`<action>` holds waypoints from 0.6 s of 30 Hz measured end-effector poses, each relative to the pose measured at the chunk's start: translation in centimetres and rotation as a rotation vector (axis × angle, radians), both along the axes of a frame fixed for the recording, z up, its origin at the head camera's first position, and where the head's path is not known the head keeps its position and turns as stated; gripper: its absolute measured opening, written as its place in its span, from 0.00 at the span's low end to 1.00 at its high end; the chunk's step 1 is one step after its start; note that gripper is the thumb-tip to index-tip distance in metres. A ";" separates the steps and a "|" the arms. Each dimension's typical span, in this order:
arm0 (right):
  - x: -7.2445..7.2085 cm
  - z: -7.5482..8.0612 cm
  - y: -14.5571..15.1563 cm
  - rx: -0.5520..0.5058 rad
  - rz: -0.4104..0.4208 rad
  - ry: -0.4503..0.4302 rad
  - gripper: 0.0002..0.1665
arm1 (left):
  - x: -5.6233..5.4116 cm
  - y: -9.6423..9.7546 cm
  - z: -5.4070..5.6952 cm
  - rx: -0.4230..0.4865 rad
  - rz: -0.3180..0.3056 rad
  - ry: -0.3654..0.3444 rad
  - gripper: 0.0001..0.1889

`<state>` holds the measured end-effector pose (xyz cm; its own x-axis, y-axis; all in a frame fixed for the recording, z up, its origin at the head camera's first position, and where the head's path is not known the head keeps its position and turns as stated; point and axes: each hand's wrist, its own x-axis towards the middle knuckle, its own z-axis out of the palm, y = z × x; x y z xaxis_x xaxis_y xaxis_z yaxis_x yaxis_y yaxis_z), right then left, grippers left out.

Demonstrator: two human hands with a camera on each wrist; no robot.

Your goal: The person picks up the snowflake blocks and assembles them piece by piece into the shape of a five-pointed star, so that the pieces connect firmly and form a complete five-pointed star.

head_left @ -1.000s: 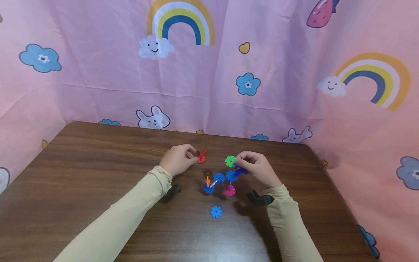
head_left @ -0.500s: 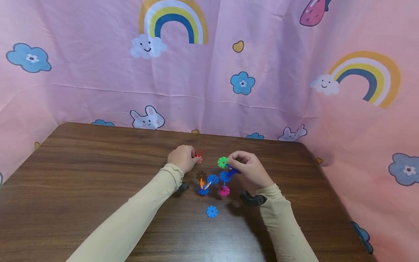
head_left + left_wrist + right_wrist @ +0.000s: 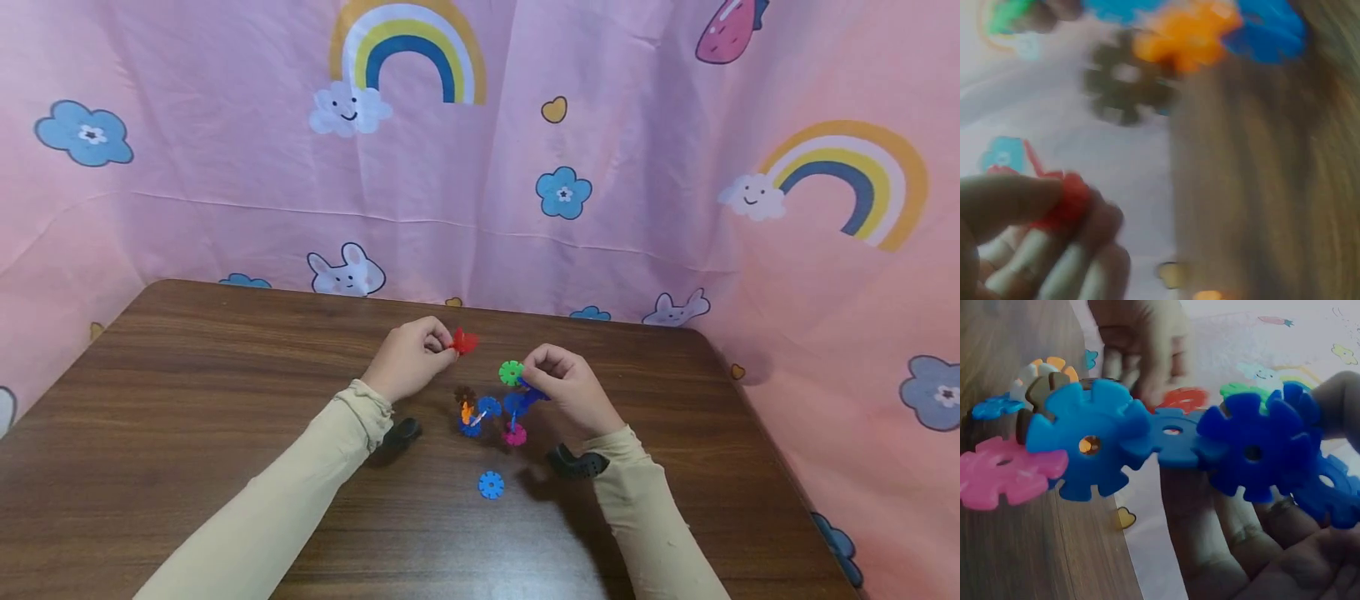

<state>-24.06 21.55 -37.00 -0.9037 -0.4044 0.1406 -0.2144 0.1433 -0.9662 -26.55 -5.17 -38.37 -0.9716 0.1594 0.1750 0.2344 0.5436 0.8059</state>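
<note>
My left hand [image 3: 411,358] pinches a small cluster of red notched plastic discs [image 3: 464,341] between thumb and fingers; the left wrist view is blurred. With thumb and fingers my right hand [image 3: 573,387] grips the upper right end of a chain of interlocking notched discs. A green disc [image 3: 512,372] sits at its fingertips. Dark blue discs [image 3: 1235,425], lighter blue discs [image 3: 1066,415] and a pink disc [image 3: 1013,475] run along the chain. A brown disc [image 3: 1125,109] and an orange disc [image 3: 1191,31] show at its other end.
A single blue notched disc [image 3: 491,485] lies flat on the brown wooden table [image 3: 225,375], nearer me than the chain. Black camera mounts [image 3: 577,462] stick out from both wrists. A pink printed curtain [image 3: 465,250] stands behind the table and along its sides.
My left hand has closed on the red discs, then drawn back slightly with them held up. The right hand keeps its grip on the chain, almost still.
</note>
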 end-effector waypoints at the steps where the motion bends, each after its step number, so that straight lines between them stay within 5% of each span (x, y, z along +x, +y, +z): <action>1: 0.1 0.0 -0.1 -0.014 -0.002 0.000 0.07 | 0.4 -0.1 0.5 0.034 -0.017 0.005 0.07; 8: 0.6 0.3 -0.9 -0.056 -0.024 -0.018 0.05 | 2.3 -0.7 2.3 0.231 -0.085 0.043 0.10; 18: 1.2 0.6 -1.7 -0.158 0.031 -0.080 0.05 | 3.9 -0.9 3.8 0.298 -0.161 0.041 0.14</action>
<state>-22.89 19.90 -36.44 -0.9019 -0.4110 0.1328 -0.1378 -0.0175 -0.9903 -22.67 -6.04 -34.56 -0.9293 0.2461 0.2754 0.3336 0.2389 0.9120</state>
